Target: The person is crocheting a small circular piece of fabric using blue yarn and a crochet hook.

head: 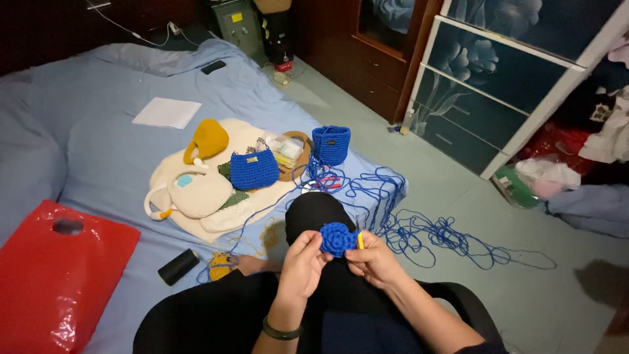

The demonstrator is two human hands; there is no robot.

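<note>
Head view looks down on a person seated at the edge of a blue-sheeted mattress (98, 151), both hands meeting at lower centre of the frame over the black-clad knees. A left hand (303, 262) pinches the left rim of a small round blue crochet piece (338, 238), fingers closed on it; a right hand (373, 261) closes on the right rim and also grips a yellow crochet hook (360, 240), only whose handle shows. Blue yarn (419, 229) runs from the piece into a loose tangle spread over the mattress corner and the green floor (458, 196) at centre right. That tangle is likely the main risk: a pull on the working strand could tighten loops into knots, or snag on the mattress corner and drag at the piece. Just above the hands, near the middle of the frame, lie a blue crochet bag (254, 169), a yellow one (207, 139), a cream one (196, 193) and a blue crochet basket (331, 144), near enough for trailing yarn to catch. A red plastic bag (59, 275) fills the lower left, a black cylinder (178, 267) beside it. Open room lies mainly over the lap; a drawer cabinet (498, 85) bounds the upper right.
</note>
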